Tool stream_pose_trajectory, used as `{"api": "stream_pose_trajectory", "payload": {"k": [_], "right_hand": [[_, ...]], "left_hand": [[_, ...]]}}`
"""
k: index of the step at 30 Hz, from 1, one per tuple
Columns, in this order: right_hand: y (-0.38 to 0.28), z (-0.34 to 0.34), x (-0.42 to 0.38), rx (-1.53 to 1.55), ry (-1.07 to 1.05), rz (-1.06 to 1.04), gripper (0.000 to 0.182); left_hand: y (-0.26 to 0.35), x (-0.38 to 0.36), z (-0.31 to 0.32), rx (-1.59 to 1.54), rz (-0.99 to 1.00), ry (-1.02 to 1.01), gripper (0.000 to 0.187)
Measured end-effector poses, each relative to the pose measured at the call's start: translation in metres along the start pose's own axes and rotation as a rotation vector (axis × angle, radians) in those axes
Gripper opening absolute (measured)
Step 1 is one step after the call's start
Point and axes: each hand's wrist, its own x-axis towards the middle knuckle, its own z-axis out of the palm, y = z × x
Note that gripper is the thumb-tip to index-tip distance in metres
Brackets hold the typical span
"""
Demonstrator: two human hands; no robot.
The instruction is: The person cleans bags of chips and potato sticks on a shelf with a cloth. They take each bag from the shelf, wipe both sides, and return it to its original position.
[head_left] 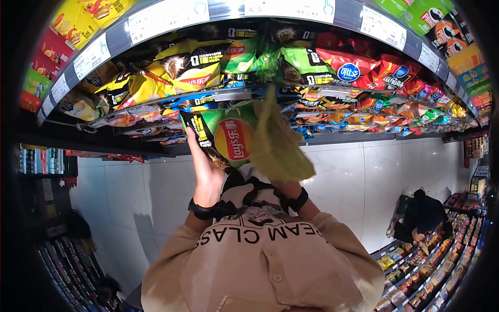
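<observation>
My left hand (204, 174) grips a green bag of Lay's potato chips (240, 130) by its left side, with fingers partly hidden under it. The bag is tilted just in front of the shelf edge. A yellow-green cloth (283, 151), smeared by motion, hangs over my right hand (287, 188) and against the bag's right side. The cloth hides the fingers of that hand, which appears to hold it. Ahead, yellow and black Lay's bags (189, 73), a green chip bag (304, 65) and red chip bags (348, 67) lie on the shelf.
A curved shelf rail with price tags (169, 21) runs overhead. Lower shelves hold more snack bags (384, 104). White floor tiles (338, 166) lie below. At the right, a person in dark clothes (423, 213) is beside another stocked shelf (426, 265).
</observation>
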Motion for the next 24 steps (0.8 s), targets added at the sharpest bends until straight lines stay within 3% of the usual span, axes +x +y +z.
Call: {"api": "stream_pose_trajectory", "payload": {"k": [2,3,6,7,10,14,18,20,24], "right_hand": [[-0.022,-0.018,0.017,-0.173,0.052,-0.104,0.032],[-0.028,-0.019,0.019,-0.172,0.053,-0.102,0.032],[-0.037,-0.017,0.024,-0.198,0.089,-0.235,0.028],[-0.040,-0.014,0.021,-0.157,0.099,-0.257,0.030],[-0.055,-0.006,0.016,-0.191,0.059,-0.354,0.032],[-0.084,-0.014,0.024,-0.321,-0.138,-0.467,0.033],[-0.071,-0.029,0.057,-0.350,-0.087,-0.495,0.032],[-0.067,-0.042,0.073,-0.208,-0.128,-0.158,0.028],[-0.068,-0.038,0.078,-0.006,0.077,-0.158,0.021]], "left_hand": [[-0.003,0.002,-0.011,0.001,0.014,-0.010,0.052],[-0.006,-0.003,-0.013,0.051,0.161,-0.010,0.051],[-0.012,-0.017,-0.029,0.531,0.741,-0.230,0.044],[-0.015,-0.012,-0.028,0.690,1.080,-0.187,0.036],[-0.007,-0.013,-0.022,0.930,1.186,-0.175,0.031],[0.004,-0.009,-0.016,0.778,1.255,-0.195,0.030],[0.015,-0.014,-0.021,0.861,1.334,-0.258,0.033],[0.017,-0.019,-0.022,0.850,1.313,-0.291,0.035],[0.011,-0.019,-0.033,0.822,1.409,-0.236,0.041]]}}
